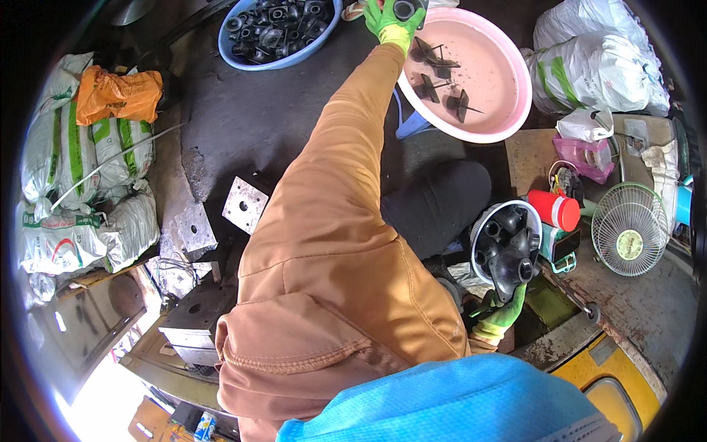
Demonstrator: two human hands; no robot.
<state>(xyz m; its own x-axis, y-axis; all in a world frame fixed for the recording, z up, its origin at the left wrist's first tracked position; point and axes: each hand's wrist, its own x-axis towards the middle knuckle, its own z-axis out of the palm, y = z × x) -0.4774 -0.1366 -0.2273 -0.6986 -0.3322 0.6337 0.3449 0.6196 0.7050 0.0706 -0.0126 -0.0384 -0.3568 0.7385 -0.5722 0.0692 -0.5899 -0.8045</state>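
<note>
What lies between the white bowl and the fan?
A red container and, below it in the picture, a teal-framed object with a dark face; the head view shows this.

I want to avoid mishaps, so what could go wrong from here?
The black part in your left hand, held at arm's length, could slip. Black pieces heaped in the white bowl might tumble out if your right hand, beside it, knocks them. Thin rods on the dark pieces in the pink basin could snag your sleeve.
</note>
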